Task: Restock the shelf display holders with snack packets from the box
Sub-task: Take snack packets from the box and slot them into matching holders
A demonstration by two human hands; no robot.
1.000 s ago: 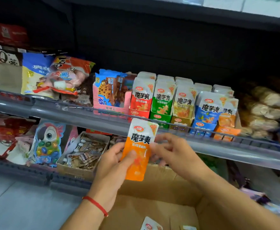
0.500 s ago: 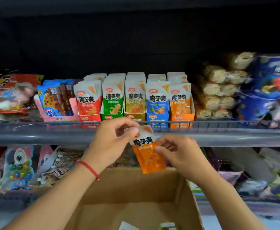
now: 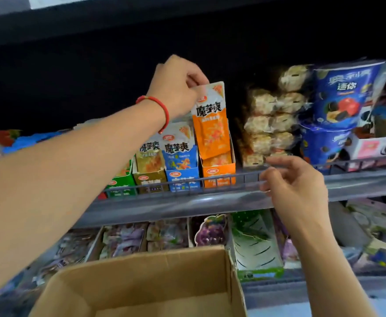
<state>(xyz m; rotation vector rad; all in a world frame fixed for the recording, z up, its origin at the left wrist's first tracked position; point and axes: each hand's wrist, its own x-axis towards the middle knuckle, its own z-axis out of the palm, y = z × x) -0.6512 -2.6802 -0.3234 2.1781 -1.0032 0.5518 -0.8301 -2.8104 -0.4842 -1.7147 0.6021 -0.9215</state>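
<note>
My left hand (image 3: 176,88) pinches the orange packet (image 3: 211,124) by its top seal, halfway into the orange holder (image 3: 218,172). Looks light, floppy and slick, so that stiff seal seems the best grip. Right hand (image 3: 294,186) hangs loose, empty.

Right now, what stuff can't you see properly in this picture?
All in the head view:
- Red holder and most of the green holder: hidden behind the left forearm.
- Cardboard box: its bottom is cut off by the lower edge, so any packets left are unseen.
- Orange holder: how many packets sit behind the orange packet that the left hand pinches is hidden.
- Lower-shelf packs: too blurred to read.
</note>
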